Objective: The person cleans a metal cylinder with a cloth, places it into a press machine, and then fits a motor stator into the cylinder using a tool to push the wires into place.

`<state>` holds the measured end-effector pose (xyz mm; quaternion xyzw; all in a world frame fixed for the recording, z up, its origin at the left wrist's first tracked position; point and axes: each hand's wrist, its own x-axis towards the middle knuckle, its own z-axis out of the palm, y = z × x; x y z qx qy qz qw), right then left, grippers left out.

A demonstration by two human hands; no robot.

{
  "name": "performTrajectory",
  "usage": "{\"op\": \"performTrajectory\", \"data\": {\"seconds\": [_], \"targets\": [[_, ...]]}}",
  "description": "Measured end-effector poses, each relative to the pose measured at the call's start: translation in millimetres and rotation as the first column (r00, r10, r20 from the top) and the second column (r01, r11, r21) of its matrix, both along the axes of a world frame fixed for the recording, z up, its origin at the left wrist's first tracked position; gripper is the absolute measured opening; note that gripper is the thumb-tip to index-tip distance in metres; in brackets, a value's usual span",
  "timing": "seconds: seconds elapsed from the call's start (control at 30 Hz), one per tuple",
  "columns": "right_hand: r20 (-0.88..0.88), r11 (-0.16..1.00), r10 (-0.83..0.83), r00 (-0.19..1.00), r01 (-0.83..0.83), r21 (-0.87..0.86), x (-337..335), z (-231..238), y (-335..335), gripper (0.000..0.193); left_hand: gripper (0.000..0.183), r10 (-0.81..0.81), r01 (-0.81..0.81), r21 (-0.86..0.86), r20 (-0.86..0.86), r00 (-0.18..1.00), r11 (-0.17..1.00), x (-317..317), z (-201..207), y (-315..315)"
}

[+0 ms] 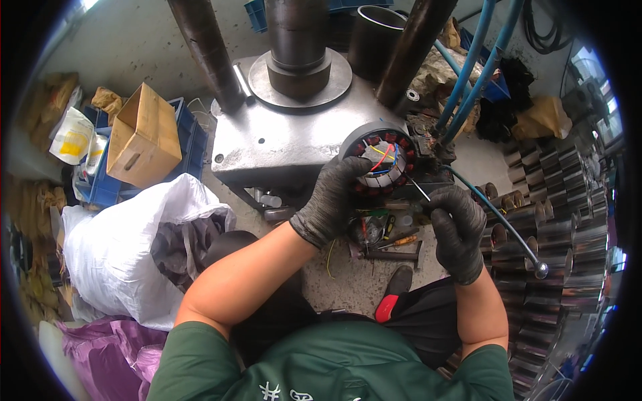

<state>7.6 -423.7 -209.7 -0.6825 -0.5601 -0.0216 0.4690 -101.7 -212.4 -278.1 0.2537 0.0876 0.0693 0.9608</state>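
Both my hands wear dark work gloves. My left hand (329, 200) grips the left side of a motor stator (386, 179), a ring with a grey outer shell and dark red windings inside. The ring stands tilted at the near right edge of the metal press table, its opening toward me. Red, yellow and blue wires (382, 158) cross that opening. Closed around a thin metal rod (420, 190), like a screwdriver shaft, is my right hand (459, 230). The rod's tip meets the ring's lower right rim; its handle end is hidden in my fingers.
A press table (267, 144) with thick columns stands ahead. A ball-ended lever (540, 269) reaches out beside my right hand. Stacked metal cylinders (562, 240) fill the right. At left are a cardboard box (144, 137) and a white sack (120, 260). Tools (394, 242) lie below the table.
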Motion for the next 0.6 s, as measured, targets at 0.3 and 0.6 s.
{"op": "performTrajectory", "data": {"seconds": [0.3,0.6], "targets": [[-0.065,0.999,0.002,0.998,-0.004,-0.038,-2.8,0.7,-0.6,0.011,0.07,0.146,-0.159,0.249,0.069,0.987,0.955,-4.1,11.0,-3.8],[0.249,0.985,-0.024,0.968,0.065,-0.157,6.8,-35.5,18.4,0.016,0.048,0.221,-0.159,0.478,-0.076,0.972,0.864,-2.9,-3.0,-22.4]]}}
